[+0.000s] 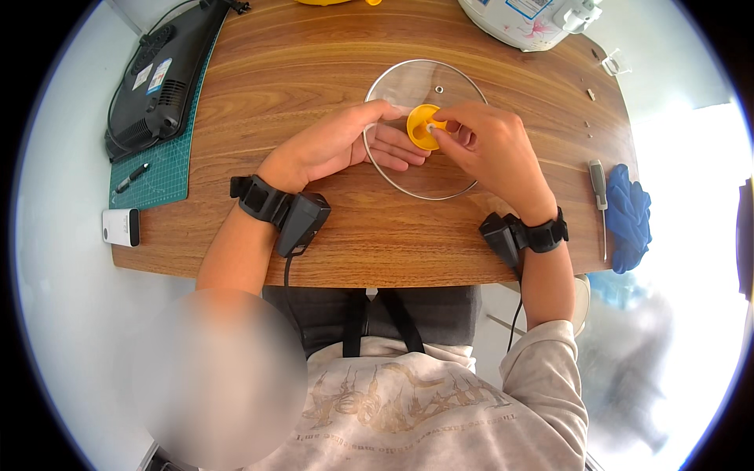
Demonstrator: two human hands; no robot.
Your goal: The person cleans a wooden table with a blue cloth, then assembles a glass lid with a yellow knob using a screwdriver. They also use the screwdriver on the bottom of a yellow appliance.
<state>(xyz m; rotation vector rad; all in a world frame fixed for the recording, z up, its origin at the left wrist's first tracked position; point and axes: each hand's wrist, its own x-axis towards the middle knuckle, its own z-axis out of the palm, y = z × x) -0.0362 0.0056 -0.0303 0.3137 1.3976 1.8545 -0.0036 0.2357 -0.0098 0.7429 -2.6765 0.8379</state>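
Observation:
A round glass pot lid (405, 78) with a metal rim and a small vent hole is held over the wooden table. My left hand (338, 141) grips its left side, the thumb on top and the fingers showing through the glass underneath. Near the lid's centre sits a yellow cup-shaped knob (417, 135), its hollow side facing up. My right hand (488, 141) reaches in from the right, thumb and forefinger pinched together inside the knob. Between those fingertips is a small pale piece, too small to make out.
At the right edge lie a screwdriver (599, 196) and blue gloves (629, 220). A black appliance (169, 86) rests on a green cutting mat (169, 177) at left, with a pen (132, 178) and a white power bank (120, 228). A white appliance (518, 23) stands at the back.

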